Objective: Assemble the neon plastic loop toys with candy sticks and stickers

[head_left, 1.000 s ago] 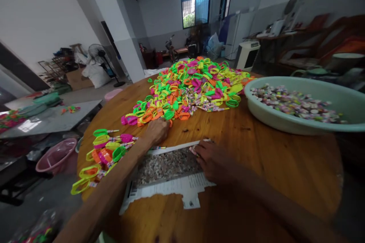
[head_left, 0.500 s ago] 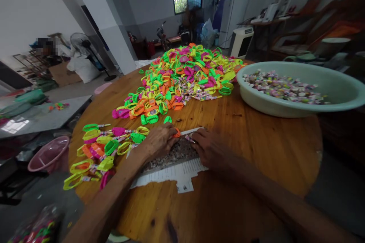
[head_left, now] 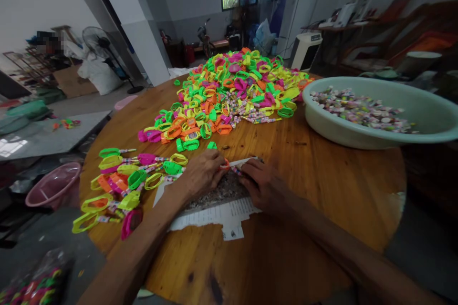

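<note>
Between the fingertips of my left hand (head_left: 204,171) is an orange toy watch band (head_left: 225,165), mostly hidden by the fingers. My right hand (head_left: 263,182) pinches a small patterned candy stick (head_left: 236,170), whose end points toward the orange band. Both hands are above a dark, gritty-looking board (head_left: 218,193) lying on torn white printed paper (head_left: 233,222). Left of my left hand lie several bright bands with candy sticks attached, among them a green one (head_left: 137,178) and a yellow one (head_left: 154,181).
A large heap of coloured bands (head_left: 229,86) covers the back of the round wooden table (head_left: 304,257). At the right edge stands a pale green basin (head_left: 358,138) holding many candy pieces. A pink basin (head_left: 53,183) is beyond the table on the left.
The orange band and the candy stick are now closer together between my hands. The camera view has shifted slightly, moving the table edge and left-hand bands a little left.
</note>
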Motion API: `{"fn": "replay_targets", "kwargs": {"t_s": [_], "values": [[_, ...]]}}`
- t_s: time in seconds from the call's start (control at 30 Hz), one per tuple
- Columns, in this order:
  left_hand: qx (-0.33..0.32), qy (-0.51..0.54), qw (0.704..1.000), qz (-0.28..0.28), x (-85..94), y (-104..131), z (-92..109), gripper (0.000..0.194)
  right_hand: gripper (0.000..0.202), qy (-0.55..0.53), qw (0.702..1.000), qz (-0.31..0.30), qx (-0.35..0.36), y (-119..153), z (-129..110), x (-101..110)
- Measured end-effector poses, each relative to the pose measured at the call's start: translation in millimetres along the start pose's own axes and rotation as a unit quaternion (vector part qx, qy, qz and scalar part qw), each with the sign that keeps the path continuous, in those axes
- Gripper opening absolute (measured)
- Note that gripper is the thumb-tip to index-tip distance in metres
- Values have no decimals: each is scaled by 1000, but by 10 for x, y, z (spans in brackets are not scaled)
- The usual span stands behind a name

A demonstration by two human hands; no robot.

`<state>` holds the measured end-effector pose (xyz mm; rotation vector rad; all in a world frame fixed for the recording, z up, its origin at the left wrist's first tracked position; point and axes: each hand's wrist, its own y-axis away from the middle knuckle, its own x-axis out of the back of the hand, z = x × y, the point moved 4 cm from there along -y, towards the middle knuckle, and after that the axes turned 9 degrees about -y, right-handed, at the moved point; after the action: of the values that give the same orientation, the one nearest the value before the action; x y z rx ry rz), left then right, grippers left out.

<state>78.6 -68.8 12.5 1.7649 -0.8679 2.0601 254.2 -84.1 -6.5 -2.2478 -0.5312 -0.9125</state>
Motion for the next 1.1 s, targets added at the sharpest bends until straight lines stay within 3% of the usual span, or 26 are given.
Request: {"fn": "replay_targets", "kwargs": {"t_s": [0.37, 0.63, 0.83, 0.97, 1.1], "values": [[4, 5, 1000, -3, -63, -19, 54, 22, 12, 21, 999, 33, -27, -10, 52, 38], [9, 13, 1000, 0, -40, -27, 38, 21, 14, 6, 1000, -11, -10, -29, 121, 35], [12, 17, 1000, -4, -41, -9, 36, 20, 19, 82, 995, -56, -2, -50, 78, 0], [111, 84, 990, -5, -47, -21, 17, 28, 25, 158, 982, -99, 21, -44, 33, -39], [201, 90, 975, -16, -142, -102, 67, 36, 28, 173, 981, -78, 41, -14, 39, -66]]}}
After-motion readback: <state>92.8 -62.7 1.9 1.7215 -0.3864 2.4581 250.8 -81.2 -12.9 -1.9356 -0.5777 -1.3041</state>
